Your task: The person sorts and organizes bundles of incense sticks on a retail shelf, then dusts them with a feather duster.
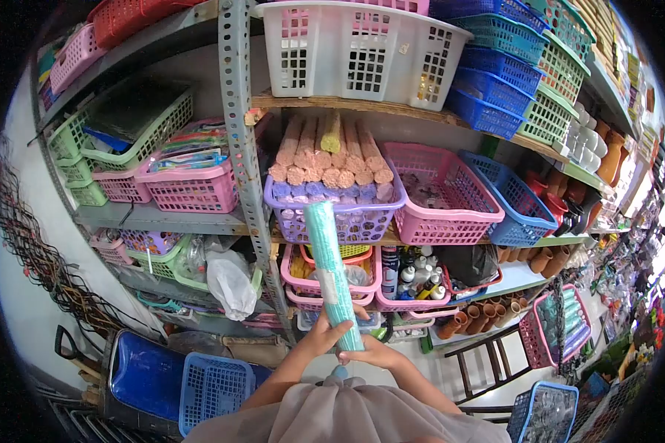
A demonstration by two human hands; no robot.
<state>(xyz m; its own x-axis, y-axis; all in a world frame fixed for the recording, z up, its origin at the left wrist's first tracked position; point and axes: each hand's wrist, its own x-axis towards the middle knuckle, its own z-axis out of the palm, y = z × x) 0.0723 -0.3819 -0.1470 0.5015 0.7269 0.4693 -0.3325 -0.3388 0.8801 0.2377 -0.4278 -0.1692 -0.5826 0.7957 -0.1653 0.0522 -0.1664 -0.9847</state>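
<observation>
A long teal roll (324, 244) with a pale label on its side stands nearly upright in front of my body. My left hand (324, 334) is wrapped round its lower part. Close to its bottom end, my right hand (373, 354) grips it from the other side. Behind the roll's top, on the shelf, is a purple basket (362, 221) stacked with peach rolls (332, 176), some purple ones beneath and one yellow roll (332, 140) on top.
A pink basket (447, 221) and a blue basket (521, 214) sit right of the purple one. A white crate (332, 55) is above. At the lower right are a ladder-like dark frame (488, 365) and a pink basket (539, 347) of wrapped rolls. A blue basket (216, 387) is lower left.
</observation>
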